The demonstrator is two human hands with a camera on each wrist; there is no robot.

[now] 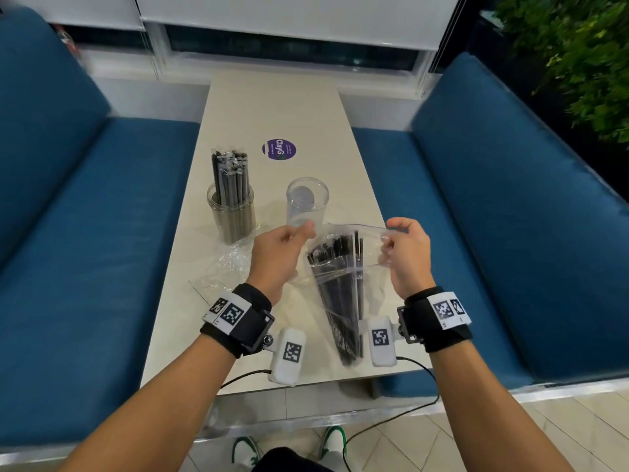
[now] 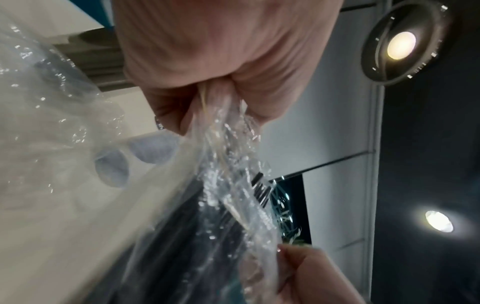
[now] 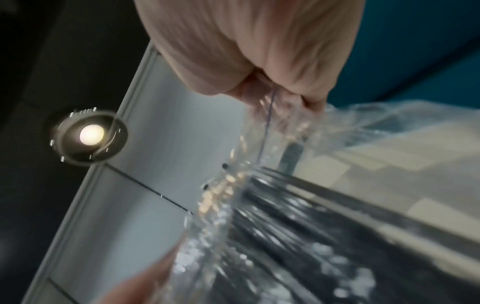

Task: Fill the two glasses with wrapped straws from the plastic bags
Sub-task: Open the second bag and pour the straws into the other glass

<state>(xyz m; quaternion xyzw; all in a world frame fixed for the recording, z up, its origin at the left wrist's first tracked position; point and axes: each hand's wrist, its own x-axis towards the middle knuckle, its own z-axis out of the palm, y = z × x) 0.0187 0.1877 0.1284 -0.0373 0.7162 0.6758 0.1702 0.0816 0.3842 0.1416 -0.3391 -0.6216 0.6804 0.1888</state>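
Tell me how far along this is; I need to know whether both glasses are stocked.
About halfway. Done: the left glass is packed with wrapped straws, and an emptied bag lies beside it. In hand: the left hand and right hand pinch the second bag at its mouth. Left: the right glass holds no straws.

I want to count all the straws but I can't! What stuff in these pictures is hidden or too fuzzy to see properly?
- Straws in the plastic bag: head view, they overlap under crinkled, glaring plastic; both wrist views blur them.
- Left hand fingertips: head view, hidden behind the hand's back; only knuckles show.
- Straws in the left glass: packed tight, the back ones hidden.
- Empty bag: partly behind the left hand.
- Right glass: its base is behind the bag.
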